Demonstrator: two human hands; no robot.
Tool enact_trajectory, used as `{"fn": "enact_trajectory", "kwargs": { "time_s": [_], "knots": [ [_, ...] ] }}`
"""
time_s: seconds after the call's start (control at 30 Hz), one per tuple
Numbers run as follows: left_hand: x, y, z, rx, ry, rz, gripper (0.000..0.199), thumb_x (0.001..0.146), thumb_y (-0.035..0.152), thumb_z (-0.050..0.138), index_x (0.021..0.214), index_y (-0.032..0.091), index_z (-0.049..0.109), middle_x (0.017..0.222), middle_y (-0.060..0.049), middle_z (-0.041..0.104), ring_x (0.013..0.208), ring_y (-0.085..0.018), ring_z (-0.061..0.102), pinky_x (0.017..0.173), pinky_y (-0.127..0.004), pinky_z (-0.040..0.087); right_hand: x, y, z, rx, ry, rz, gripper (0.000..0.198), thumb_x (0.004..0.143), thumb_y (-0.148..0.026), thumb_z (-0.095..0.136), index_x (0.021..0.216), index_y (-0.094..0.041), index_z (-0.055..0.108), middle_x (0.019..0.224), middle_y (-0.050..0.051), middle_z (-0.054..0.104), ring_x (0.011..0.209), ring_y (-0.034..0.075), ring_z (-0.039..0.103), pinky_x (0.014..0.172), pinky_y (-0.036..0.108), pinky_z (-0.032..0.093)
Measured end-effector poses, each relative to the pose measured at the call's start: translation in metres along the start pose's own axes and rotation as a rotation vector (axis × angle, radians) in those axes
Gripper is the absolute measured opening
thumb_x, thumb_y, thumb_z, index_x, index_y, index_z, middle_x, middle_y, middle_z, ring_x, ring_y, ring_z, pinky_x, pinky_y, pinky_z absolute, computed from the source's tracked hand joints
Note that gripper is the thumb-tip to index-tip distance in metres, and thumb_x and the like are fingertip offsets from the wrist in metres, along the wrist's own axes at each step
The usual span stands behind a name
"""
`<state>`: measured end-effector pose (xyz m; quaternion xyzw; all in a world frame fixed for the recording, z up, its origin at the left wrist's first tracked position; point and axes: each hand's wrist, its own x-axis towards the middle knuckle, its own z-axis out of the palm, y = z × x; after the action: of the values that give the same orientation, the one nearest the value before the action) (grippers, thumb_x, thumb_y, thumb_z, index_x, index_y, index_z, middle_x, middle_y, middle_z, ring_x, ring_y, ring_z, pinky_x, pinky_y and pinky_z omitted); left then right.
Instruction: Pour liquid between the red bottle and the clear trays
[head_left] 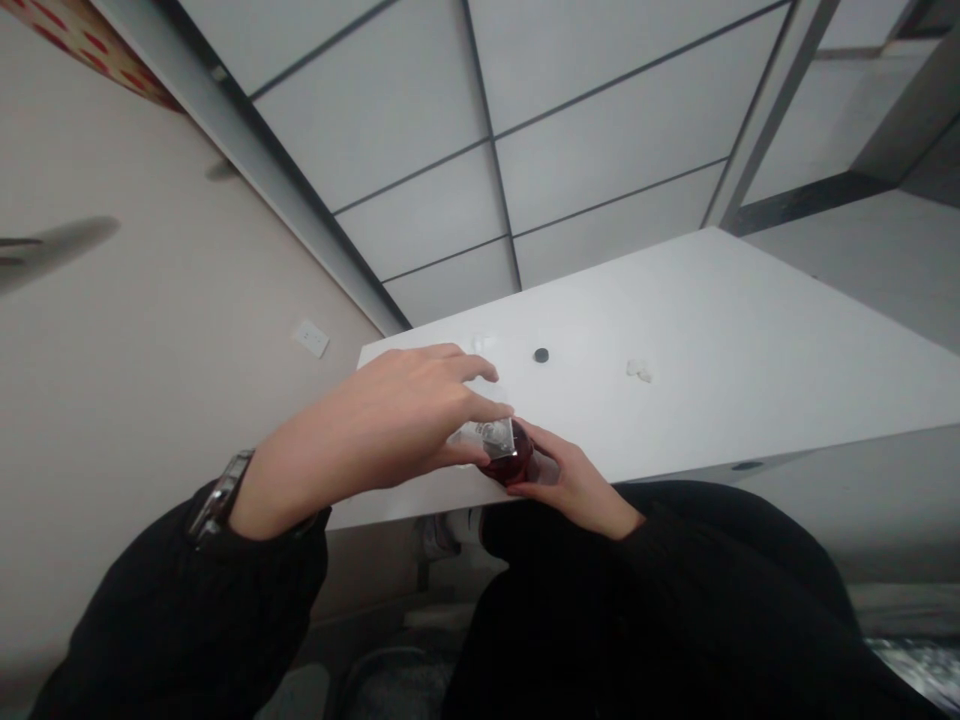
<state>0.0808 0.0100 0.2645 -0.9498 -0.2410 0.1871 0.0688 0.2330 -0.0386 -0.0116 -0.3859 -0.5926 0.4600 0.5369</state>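
My left hand (382,420) pinches a small clear plastic packet (495,437) with faint printing between thumb and fingers. It holds the packet right over the top of a dark red, shiny container (511,468). My right hand (577,488) is wrapped around that container from the right, near the front edge of the white table (720,350). The packet and my fingers cover much of the container, so its opening is hidden. Beyond my hands, a small dark round cap (541,355) lies on the tabletop.
Crumpled whitish scraps (639,370) lie to the right of the cap. Another clear piece (484,343) sits behind my left fingers. A panelled white sliding door (420,130) stands behind the table, and a wall with a socket (311,338) is on the left.
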Motion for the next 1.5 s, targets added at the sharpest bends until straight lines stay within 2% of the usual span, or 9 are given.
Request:
{"fn": "enact_trajectory", "kwargs": {
  "time_s": [0.27, 0.47, 0.8, 1.3, 1.5],
  "knots": [
    [0.003, 0.003, -0.003, 0.038, -0.036, 0.007, 0.032, 0.099, 0.043, 0.073, 0.129, 0.036, 0.078, 0.143, -0.008, 0.071, 0.125, -0.032, 0.070, 0.092, -0.040, 0.057, 0.000, 0.000, -0.001, -0.011, -0.002, -0.010, 0.089, 0.074, -0.025, 0.095, 0.155, -0.033, 0.058, 0.157, 0.007, 0.062, 0.149, 0.035, 0.055, 0.129, 0.057, 0.038],
    [0.004, 0.004, -0.004, 0.052, -0.008, 0.018, 0.028, 0.097, 0.041, 0.076, 0.124, 0.034, 0.080, 0.140, -0.007, 0.073, 0.122, -0.029, 0.071, 0.089, -0.036, 0.056, 0.000, 0.001, 0.000, -0.020, -0.003, -0.015, 0.088, 0.075, -0.025, 0.094, 0.155, -0.033, 0.058, 0.157, 0.006, 0.062, 0.150, 0.034, 0.055, 0.129, 0.057, 0.038],
    [0.009, 0.009, -0.010, 0.073, -0.049, 0.010, 0.025, 0.097, 0.040, 0.077, 0.120, 0.032, 0.081, 0.132, -0.007, 0.076, 0.116, -0.028, 0.072, 0.085, -0.034, 0.055, 0.001, -0.001, 0.000, -0.027, -0.007, -0.013, 0.089, 0.074, -0.022, 0.094, 0.155, -0.033, 0.058, 0.157, 0.007, 0.062, 0.149, 0.035, 0.055, 0.129, 0.057, 0.038],
    [0.009, 0.010, -0.012, 0.043, -0.019, 0.031, 0.020, 0.099, 0.037, 0.073, 0.115, 0.030, 0.082, 0.123, -0.007, 0.078, 0.113, -0.027, 0.072, 0.086, -0.034, 0.054, 0.002, -0.006, -0.001, -0.016, -0.005, -0.004, 0.089, 0.073, -0.022, 0.094, 0.154, -0.033, 0.059, 0.157, 0.007, 0.063, 0.149, 0.036, 0.056, 0.128, 0.060, 0.038],
    [0.012, 0.012, -0.013, 0.090, -0.065, 0.022, 0.022, 0.096, 0.038, 0.076, 0.117, 0.030, 0.082, 0.126, -0.007, 0.078, 0.113, -0.027, 0.071, 0.085, -0.033, 0.053, 0.002, -0.005, -0.001, -0.012, -0.011, -0.006, 0.088, 0.073, -0.022, 0.094, 0.153, -0.032, 0.059, 0.157, 0.007, 0.062, 0.150, 0.035, 0.055, 0.129, 0.058, 0.037]
  ]
}}
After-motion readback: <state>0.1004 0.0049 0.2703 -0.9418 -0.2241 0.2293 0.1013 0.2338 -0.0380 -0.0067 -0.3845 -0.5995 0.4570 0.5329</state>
